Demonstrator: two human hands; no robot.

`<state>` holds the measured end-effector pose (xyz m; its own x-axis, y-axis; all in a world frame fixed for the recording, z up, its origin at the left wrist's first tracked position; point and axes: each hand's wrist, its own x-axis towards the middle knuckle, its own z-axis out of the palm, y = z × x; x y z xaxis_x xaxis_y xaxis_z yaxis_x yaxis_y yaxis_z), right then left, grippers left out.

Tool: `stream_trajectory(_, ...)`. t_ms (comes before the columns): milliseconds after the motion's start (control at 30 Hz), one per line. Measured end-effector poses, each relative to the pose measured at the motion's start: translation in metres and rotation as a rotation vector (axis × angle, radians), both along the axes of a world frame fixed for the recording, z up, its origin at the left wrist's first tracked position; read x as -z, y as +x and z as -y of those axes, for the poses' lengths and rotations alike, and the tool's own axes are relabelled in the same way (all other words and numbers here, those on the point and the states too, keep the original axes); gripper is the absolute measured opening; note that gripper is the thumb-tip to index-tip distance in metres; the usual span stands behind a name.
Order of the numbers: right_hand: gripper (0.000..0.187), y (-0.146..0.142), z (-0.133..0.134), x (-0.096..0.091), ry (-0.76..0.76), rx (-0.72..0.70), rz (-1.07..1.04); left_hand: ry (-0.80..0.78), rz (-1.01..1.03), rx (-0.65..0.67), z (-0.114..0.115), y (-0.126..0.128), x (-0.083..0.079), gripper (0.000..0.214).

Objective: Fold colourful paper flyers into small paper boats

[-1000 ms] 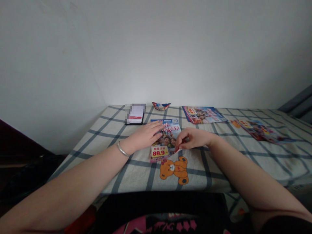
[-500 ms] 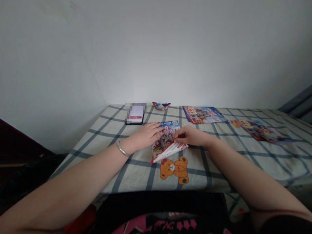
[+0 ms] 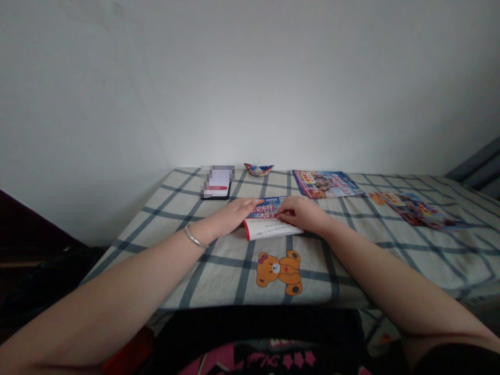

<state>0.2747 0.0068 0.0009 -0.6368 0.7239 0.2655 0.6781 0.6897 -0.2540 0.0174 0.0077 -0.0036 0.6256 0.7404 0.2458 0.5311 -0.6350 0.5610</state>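
Observation:
A colourful printed flyer (image 3: 265, 221) lies on the checked cloth (image 3: 219, 271) in front of me, its near half folded up and over so the white underside faces up. My left hand (image 3: 230, 213) lies flat with fingers stretched out on the flyer's left edge; a silver bracelet circles that wrist. My right hand (image 3: 300, 212) has its fingers curled and pinched on the folded-over edge of the flyer, pressing it down.
A phone (image 3: 216, 183) lies at the back left. A small folded paper boat (image 3: 258, 169) sits near the wall. Two more flyers lie to the right, one at the back (image 3: 326, 183) and one further right (image 3: 417, 209). A bear print (image 3: 279, 271) marks the cloth.
My right hand lifted the flyer's near edge and folded it away from me onto the far half, where it now lies flat. My left hand stayed on the left edge.

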Motion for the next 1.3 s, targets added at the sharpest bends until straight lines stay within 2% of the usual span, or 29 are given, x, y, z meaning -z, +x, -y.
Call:
stream_trajectory(200, 0.015, 0.001, 0.0, -0.001, 0.069, 0.141, 0.031, 0.109, -0.108, -0.021, -0.006, 0.0, 0.01, 0.051)
stream_trajectory(367, 0.017, 0.003, -0.004, 0.001, 0.078, 0.219, 0.025, 0.18, -0.144, 0.026, -0.004, 0.001, 0.01, 0.049)
stream_trajectory(533, 0.016, 0.004, -0.01, 0.006, 0.105, 0.219, -0.071, 0.235, -0.176, 0.021, -0.005, 0.001, 0.013, 0.051)
stream_trajectory(767, 0.017, 0.005, -0.013, 0.01, 0.081, 0.204, -0.097, 0.295, -0.32, -0.082, -0.005, 0.0, 0.02, 0.055)
stream_trajectory(1033, 0.046, 0.009, -0.012, 0.01, 0.059, 0.109, -0.013, 0.305, -0.319, -0.05, -0.001, 0.0, 0.013, 0.055)
stream_trajectory(1300, 0.06, 0.011, -0.007, 0.005, 0.045, 0.089, 0.023, 0.308, -0.278, -0.003, 0.001, 0.001, 0.006, 0.05)
